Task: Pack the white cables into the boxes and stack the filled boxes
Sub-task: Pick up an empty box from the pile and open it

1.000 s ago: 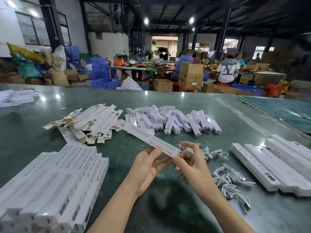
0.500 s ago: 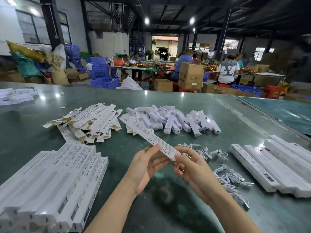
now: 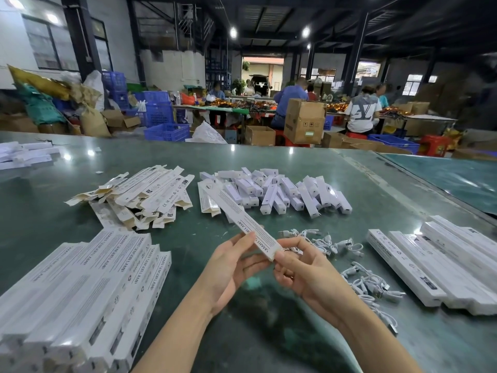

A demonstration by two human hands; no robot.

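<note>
From the head view, the left hand and right hand hold one long white box at its near end, fingers and thumbs pinching it, the box pointing toward 11 o'clock above the green table. White cables lie loose at 3 o'clock of the hands, filled boxes stacked at 8 o'clock.

Two hands work here, the left hand and the right hand, with one long white box between them. Four heaps of boxes lie on the tabletop: flat unfolded boxes, short white pieces, filled boxes at the near left corner, and more at the right edge. The white cables are too tangled to count.
</note>
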